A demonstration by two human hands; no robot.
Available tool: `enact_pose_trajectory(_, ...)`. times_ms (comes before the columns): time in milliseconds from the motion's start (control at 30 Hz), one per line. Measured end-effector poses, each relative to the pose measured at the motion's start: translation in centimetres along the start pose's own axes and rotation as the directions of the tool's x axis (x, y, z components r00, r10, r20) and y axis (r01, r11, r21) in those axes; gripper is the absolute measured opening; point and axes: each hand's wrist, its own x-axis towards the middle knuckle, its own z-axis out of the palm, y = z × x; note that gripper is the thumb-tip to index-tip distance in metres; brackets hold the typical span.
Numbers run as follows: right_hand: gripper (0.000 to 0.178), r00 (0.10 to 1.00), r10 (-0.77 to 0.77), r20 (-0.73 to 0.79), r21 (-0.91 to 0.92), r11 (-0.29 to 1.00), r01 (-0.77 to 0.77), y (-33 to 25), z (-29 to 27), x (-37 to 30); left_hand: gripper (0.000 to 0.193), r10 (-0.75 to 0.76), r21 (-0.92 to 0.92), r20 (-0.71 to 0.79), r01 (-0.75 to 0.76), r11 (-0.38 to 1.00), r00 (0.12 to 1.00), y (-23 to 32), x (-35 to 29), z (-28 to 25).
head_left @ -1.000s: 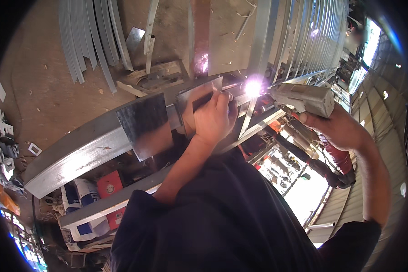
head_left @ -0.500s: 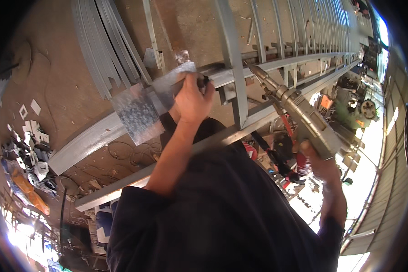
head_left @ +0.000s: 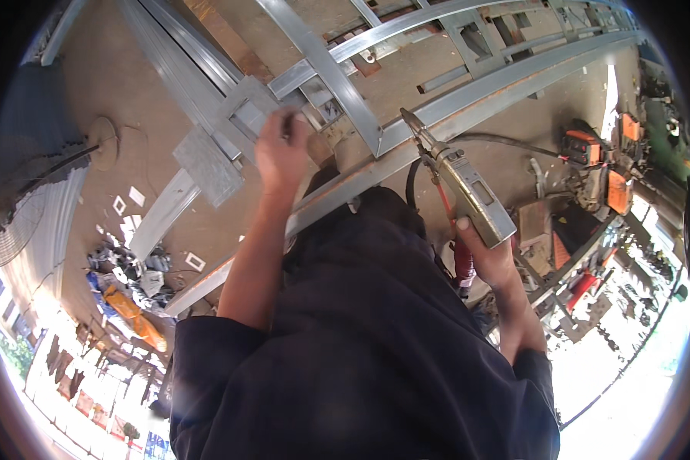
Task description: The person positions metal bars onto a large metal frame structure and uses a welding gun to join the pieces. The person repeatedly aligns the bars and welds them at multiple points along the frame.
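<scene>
My right hand (head_left: 487, 257) is wrapped round the rear of a metal welding gun (head_left: 471, 192) with a narrow pointed nozzle. Its tip points up and left, beside the corner of a galvanized tube frame (head_left: 379, 146). At the left, my left hand (head_left: 282, 157) is closed, its fingers smeared by motion; a small dark thing (head_left: 287, 125) shows between them, too blurred to name. Just beyond that hand lies a flat metal piece (head_left: 245, 92) with a rectangular opening. A square galvanized plate (head_left: 207, 167) lies to its left, over the ends of long metal strips.
Long galvanized strips (head_left: 157, 69) run up the far left. A near frame rail (head_left: 395, 157) crosses in front of my body. Scrap offcuts (head_left: 142, 268) and an orange bag (head_left: 134, 314) lie at the left. An orange-and-black machine (head_left: 583, 146) stands at the right, with a black hose (head_left: 506, 139) leading toward it.
My view has shifted over the frame. My left hand, earlier at the plate's edge with a dark thing, is now nearer the holed piece. The welding gun stays in my right hand.
</scene>
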Motion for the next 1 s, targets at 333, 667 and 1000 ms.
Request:
enact_pose_trajectory(333, 0.026, 0.994, 0.022, -0.110, 0.250, 0.968, 0.007, 5.1, -0.3, -2.7, 0.039, -0.094, 0.124, 0.427, 0.045, 0.991, 0.899, 4.6, -9.0, 5.8)
enact_pose_trajectory(667, 0.062, 0.972, 0.170, -0.164, 0.329, 0.938, -0.108, 2.9, 5.5, -4.9, 0.041, 0.212, 0.039, 0.844, 0.451, 0.892, -0.493, 7.3, -19.2, 6.5)
enact_pose_trajectory(1000, 0.061, 0.890, -0.007, -0.455, 0.182, 0.978, 0.100, 2.2, 15.3, -5.0, 0.023, 0.183, 0.038, 0.938, 0.611, 0.790, -0.295, 0.6, -20.8, -0.1)
